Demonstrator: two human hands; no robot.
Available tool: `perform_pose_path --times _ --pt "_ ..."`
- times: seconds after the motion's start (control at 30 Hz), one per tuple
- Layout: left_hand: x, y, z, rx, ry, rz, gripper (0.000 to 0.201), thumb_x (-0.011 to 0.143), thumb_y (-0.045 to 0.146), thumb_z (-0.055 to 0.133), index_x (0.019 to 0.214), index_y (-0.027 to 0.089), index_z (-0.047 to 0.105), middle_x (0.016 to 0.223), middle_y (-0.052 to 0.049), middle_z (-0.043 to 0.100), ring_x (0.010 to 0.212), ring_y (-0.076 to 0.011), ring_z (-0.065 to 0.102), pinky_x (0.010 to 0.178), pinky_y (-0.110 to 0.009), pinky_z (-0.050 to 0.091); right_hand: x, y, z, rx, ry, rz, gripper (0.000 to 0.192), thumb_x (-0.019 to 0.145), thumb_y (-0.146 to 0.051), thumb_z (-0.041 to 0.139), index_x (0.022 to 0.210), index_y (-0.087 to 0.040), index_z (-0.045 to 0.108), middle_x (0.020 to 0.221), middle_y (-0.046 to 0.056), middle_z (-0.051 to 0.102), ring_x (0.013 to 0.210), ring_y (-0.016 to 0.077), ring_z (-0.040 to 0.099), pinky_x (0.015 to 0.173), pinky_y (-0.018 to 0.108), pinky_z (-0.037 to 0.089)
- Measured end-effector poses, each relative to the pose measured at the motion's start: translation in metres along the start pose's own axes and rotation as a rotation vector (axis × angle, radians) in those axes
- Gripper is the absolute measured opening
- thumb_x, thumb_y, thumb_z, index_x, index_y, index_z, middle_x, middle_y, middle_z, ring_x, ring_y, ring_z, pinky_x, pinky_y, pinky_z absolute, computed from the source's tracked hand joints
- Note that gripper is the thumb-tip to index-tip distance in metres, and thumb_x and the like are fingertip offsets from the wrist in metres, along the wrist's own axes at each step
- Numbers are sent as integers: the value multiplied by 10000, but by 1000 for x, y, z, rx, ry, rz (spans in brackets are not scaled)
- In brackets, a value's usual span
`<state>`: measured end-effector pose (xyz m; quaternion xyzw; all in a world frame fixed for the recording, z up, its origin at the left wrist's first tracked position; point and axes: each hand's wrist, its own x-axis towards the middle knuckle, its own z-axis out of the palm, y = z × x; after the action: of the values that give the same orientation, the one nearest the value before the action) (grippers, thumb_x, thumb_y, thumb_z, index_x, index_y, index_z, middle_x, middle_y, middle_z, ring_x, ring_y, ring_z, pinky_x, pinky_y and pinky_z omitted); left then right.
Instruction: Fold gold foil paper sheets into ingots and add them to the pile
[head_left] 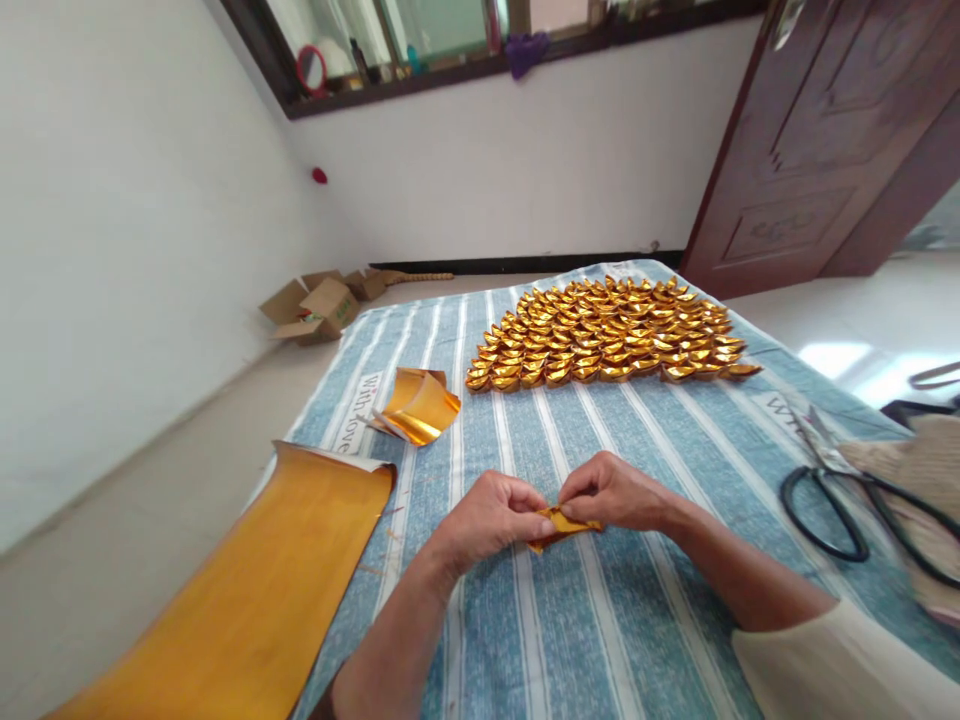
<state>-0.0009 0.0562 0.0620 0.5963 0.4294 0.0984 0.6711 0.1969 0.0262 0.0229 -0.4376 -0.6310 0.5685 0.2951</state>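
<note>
A small piece of gold foil paper, partly folded, lies between my hands just above the striped blue cloth. My left hand pinches its left side between thumb and fingers. On the other side, my right hand grips the paper's upper right part. The fingers hide some of its folds. Beyond my hands, several rows of folded gold paper ingots stand packed close together. Left of them sit some loose curled gold foil sheets.
A long sheet of gold paper hangs over the table's left edge. Black-handled scissors lie at the right, by a beige woven item. Cardboard boxes stand on the floor, and a brown door is at the far right.
</note>
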Motion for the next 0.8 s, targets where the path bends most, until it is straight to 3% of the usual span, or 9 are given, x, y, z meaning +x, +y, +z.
perform_pose_path --times 0.13,0.23,0.33,0.5,0.6,0.7,0.8 --pt "2 2 7 42 -32 -26 179 611 301 716 580 128 683 521 5 574 493 -100 470 496 -216 326 -2 -1 0 -12 -47 -22 201 713 -175 534 637 -167 720 455 -63 470 421 47 366 412 181 247" --pt "5 0 12 47 40 8 196 615 295 698 525 132 637 478 26 517 454 -81 415 466 -212 280 0 2 0 21 -22 -19 164 714 -199 569 658 -167 719 457 -67 480 413 47 367 408 183 255" --pt "8 -4 14 14 148 18 181 615 291 708 562 124 664 495 11 548 465 -89 448 478 -213 309 3 7 -3 73 102 -31 131 690 -269 684 765 -167 716 496 -63 536 437 61 427 430 190 313" --pt "12 -8 20 -164 387 17 162 629 278 703 635 117 689 564 -25 629 500 -116 532 501 -222 396 8 10 -9 254 412 -26 545 682 -399 749 1141 -150 593 565 -61 584 521 116 566 530 239 424" --pt "14 -11 28 -256 473 41 173 624 282 729 647 115 688 571 -23 634 501 -113 543 499 -216 416 10 9 -5 401 430 -15 698 674 -383 757 1271 -153 478 597 -65 603 571 134 611 601 270 464" --pt "14 -14 35 -318 461 19 208 649 316 730 687 118 678 607 -33 651 519 -129 572 482 -223 439 11 9 0 479 423 -40 728 647 -333 763 1282 -156 452 594 -80 592 560 118 586 596 263 458" --pt "13 -15 36 -363 342 -58 242 680 332 699 807 125 686 740 -65 696 640 -176 644 493 -240 486 12 11 1 412 446 -56 690 660 -282 735 1276 -149 453 533 -112 528 487 88 513 528 233 409"
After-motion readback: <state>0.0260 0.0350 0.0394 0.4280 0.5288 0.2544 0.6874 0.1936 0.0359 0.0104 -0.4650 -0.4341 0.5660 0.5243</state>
